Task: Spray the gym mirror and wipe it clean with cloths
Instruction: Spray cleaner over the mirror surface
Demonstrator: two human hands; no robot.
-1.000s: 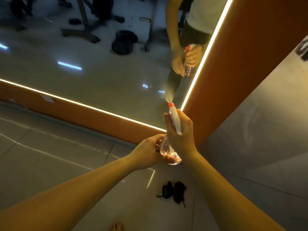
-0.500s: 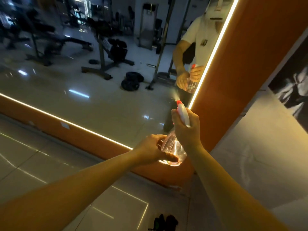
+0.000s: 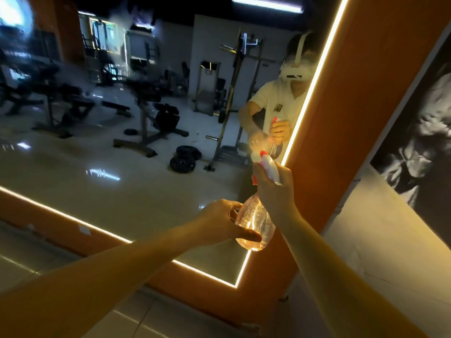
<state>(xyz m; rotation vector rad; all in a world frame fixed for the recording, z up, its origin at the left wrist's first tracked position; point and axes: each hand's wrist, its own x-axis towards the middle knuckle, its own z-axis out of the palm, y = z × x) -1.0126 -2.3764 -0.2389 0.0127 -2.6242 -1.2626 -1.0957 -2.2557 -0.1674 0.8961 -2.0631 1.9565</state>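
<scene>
Far L, btm: grey floor tiles (image 3: 36, 252). Above them the orange frame (image 3: 48, 224) w/ a lit LED strip (image 3: 73, 217) along the lower edge of the mirror (image 3: 109, 181).

The mirror fills upper L and centre. The glass shows refl. of gym benches (image 3: 73, 103), a rack, and weight plates (image 3: 185, 158) on a glossy floor. There's a hazy, smeared patch (image 3: 117, 59) on the glass near top L.

Centre: 2 bare forearms reach up from the btm edge toward the mirror's lower R corner.
- L hand (image 3: 219, 223) cups the belly of the spray bottle (image 3: 255, 220) from the L side, fingers curled round it, thumb under the base.
- The bottle is clear and glows from the strip behind it. It's held in the air, tilted a bit, just in front of the glass near the mirror's R edge.
- R hand (image 3: 275, 191) wraps the neck and white spray head, fingers closed tight round it at the red trigger. The red nozzle tip aims at the glass, w/ a faint haze just ahead of it.

R of that, at the mirror's R edge: refl. of the person (image 3: 278, 103) in a white shirt and white headset, 2 hands on the same bottle. Next comes the vertical run of LED strip, then the wide orange side of the frame. Far R: a b/w poster (image 3: 419, 147) on a pale wall (image 3: 378, 240)
</scene>
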